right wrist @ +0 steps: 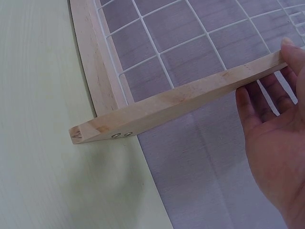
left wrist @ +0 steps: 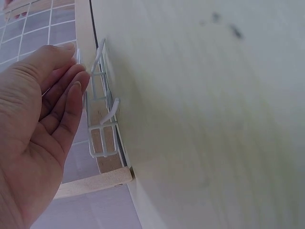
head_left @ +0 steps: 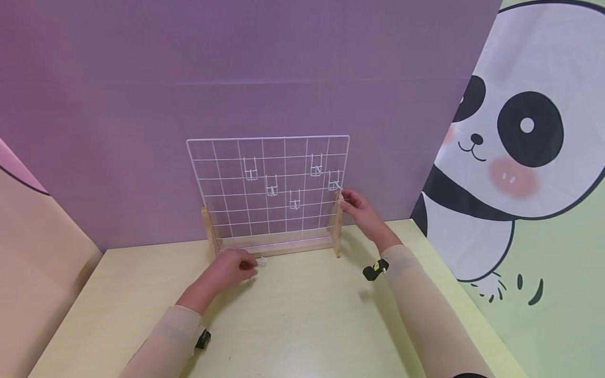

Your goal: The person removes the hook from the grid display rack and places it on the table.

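A white wire grid panel stands upright in a wooden stand, with several white wire hooks hung on it. My right hand grips the top of the stand's right upright, thumb on one side and fingers on the other. Low at the front of the stand is my left hand, its fingers loosely bent. Its fingertips lie right beside loose white wire hooks at the stand's foot, partly hiding one. In the head view these loose hooks show just past the fingers.
The stand rests on a pale wood table near its back edge. Behind it hangs a purple backdrop. A panda picture covers the wall at the right. Small black devices are worn at both wrists.
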`<state>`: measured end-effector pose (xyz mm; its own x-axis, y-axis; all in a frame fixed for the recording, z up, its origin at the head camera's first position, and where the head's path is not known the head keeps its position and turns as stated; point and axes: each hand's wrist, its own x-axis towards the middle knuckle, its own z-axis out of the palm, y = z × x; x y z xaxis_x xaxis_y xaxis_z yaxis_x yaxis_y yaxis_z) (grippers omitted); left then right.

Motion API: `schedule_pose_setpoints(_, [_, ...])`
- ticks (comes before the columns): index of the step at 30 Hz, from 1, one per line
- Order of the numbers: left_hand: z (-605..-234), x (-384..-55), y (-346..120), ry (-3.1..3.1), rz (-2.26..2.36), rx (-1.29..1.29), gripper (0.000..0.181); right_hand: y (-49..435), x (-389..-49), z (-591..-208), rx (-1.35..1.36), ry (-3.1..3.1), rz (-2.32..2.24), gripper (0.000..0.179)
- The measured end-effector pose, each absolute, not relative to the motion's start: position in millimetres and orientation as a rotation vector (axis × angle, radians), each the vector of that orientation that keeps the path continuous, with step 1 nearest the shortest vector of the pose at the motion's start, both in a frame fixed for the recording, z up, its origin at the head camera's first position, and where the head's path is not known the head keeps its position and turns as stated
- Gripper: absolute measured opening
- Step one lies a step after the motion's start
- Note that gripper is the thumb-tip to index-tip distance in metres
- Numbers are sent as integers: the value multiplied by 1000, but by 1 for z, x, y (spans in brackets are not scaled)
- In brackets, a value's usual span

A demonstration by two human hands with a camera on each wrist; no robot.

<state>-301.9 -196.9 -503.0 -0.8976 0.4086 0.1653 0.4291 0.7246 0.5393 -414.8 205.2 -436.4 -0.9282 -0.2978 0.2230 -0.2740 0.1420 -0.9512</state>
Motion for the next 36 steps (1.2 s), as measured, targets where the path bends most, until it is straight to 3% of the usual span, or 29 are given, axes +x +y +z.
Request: schedule_pose_setpoints(36, [-455,-309,-199,-2569,-1143,-535,22,205,-414,-438,-592,2345,-1969,42])
